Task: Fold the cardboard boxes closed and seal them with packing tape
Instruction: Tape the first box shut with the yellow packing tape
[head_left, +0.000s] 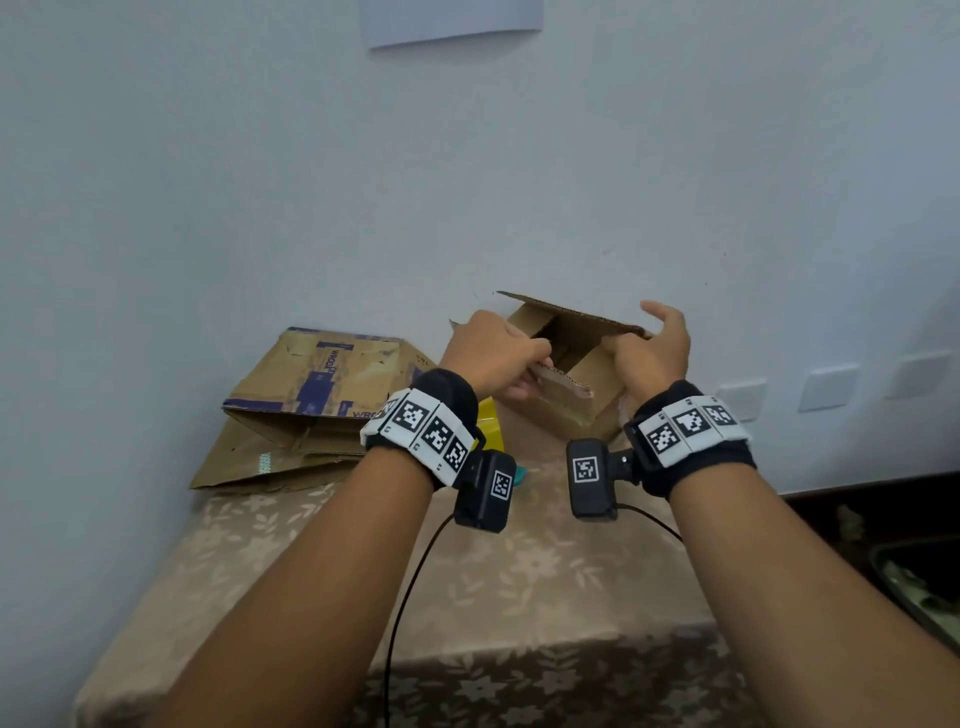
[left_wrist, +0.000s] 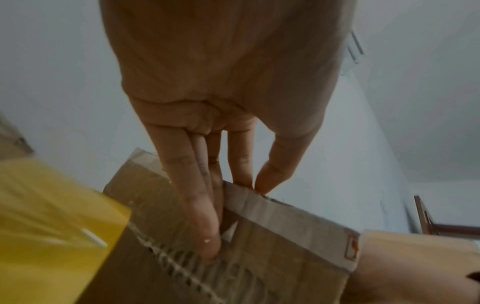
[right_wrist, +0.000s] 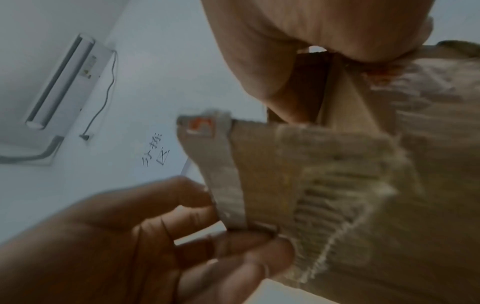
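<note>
A small brown cardboard box (head_left: 582, 410) is tilted above the table, close to the wall, its top flaps open. My left hand (head_left: 540, 359) pinches the torn near flap (head_left: 563, 383) by its edge. In the left wrist view, thumb and fingers (left_wrist: 253, 188) clamp that flap's taped rim (left_wrist: 285, 222). My right hand (head_left: 636, 328) grips the box's right side where the far flap (head_left: 571, 314) stands up. In the right wrist view, its thumb (right_wrist: 283, 92) presses into the box corner while the left hand (right_wrist: 168, 242) holds the flap (right_wrist: 272, 174).
A flattened box with blue print (head_left: 311, 410) lies at the left against the wall. A yellow object (head_left: 491, 426) and a teal item (head_left: 522, 475) sit behind my left wrist. The table has a floral cloth (head_left: 519, 582); a dark container (head_left: 914, 587) is at the right.
</note>
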